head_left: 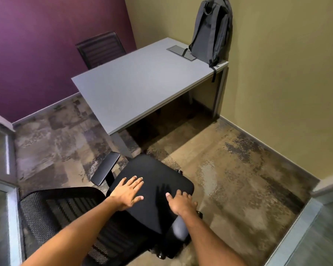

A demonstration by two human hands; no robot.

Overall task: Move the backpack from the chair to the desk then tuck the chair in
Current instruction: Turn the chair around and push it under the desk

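Note:
A grey backpack [211, 31] stands upright on the far right corner of the grey desk [135, 89], leaning on the wall, one strap hanging over the desk edge. A black office chair [158, 181] with a mesh back stands on the carpet in front of the desk, apart from it, its seat bare. My left hand [128, 192] lies flat on the seat with fingers spread. My right hand [182, 203] grips the chair's right armrest, fingers curled over its front end.
A second dark chair [100, 48] stands behind the desk against the purple wall. A metal cable hatch [181, 52] is set in the desktop beside the backpack. Glass panels with metal frames stand at left and lower right. Open carpet lies right of the chair.

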